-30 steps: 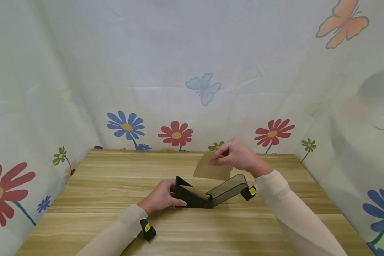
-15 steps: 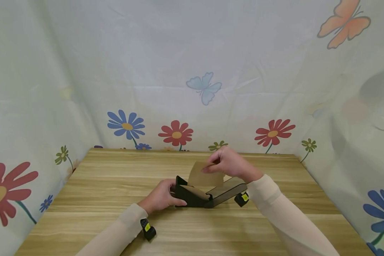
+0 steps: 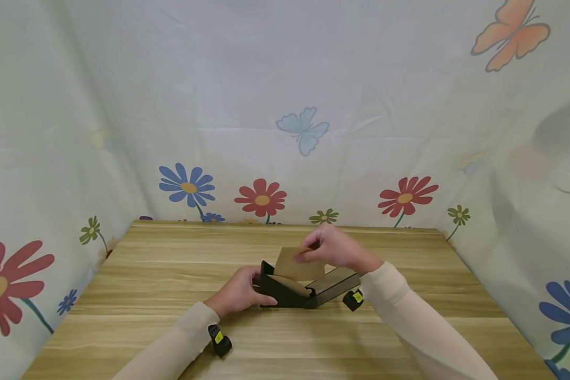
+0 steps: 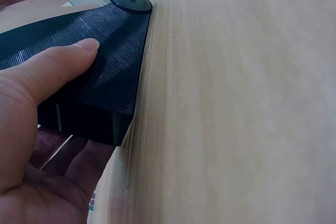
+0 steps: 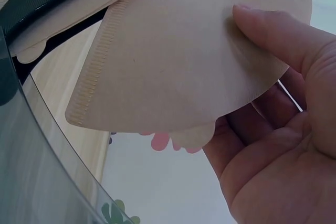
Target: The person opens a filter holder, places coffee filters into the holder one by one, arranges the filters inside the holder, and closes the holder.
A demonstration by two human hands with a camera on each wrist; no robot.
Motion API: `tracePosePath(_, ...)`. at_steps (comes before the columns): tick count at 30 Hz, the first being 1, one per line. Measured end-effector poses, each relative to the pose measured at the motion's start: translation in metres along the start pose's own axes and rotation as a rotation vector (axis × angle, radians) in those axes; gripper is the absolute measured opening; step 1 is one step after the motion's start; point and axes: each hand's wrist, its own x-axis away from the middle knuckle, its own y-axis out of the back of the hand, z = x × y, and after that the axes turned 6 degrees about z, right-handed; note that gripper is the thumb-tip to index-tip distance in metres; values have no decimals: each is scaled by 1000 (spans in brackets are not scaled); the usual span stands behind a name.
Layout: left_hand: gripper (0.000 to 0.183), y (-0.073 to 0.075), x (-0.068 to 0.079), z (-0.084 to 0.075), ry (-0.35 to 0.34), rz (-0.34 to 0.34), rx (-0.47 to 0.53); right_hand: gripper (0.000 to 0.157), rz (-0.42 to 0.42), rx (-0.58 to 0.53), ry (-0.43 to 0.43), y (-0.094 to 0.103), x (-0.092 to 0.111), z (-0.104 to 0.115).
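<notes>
A black box (image 3: 285,294) with ribbed sides stands on the table, its smoky see-through lid (image 3: 337,285) swung out to the right on a hinge. Brown paper lies inside it. My left hand (image 3: 239,292) grips the box's left end, the thumb along the near side and the fingers behind, as the left wrist view shows. Above the box, my right hand (image 3: 334,248) pinches a brown paper coffee filter (image 5: 157,66) between thumb and fingers. The filter has a crimped seam and a small tab, and its lower edge comes down close to the box's opening.
The wood-grain table (image 3: 171,253) extends round the box on all sides. A white curtain (image 3: 247,105) printed with flowers and butterflies hangs behind and at both sides. A small black camera is strapped to each wrist.
My right hand has moved left and down with the coffee filter, bringing it from above the lid to over the box. My left hand and the box have stayed in place.
</notes>
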Motion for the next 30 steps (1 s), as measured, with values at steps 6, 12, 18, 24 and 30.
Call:
tracePosePath(6,40,-1,0,1,-5,8,6,3,15,-1,-16,-5,-1,-2)
tracePosePath(12,42,-1,0,2,-12,9,11,3,31,-24,-5,-11,-3,-3)
tracePosePath(18,45,-1,0,2,-5,12,17,4,54,-36,6,-17,-4,-5)
tracePosePath(24,44,0,2,-3,-1,16,15,4,68,-33,-13,-21,-4,-7)
tracePosePath(30,46,-1,3,-3,3,15,18,6,88,-22,17,-25,-5,-11)
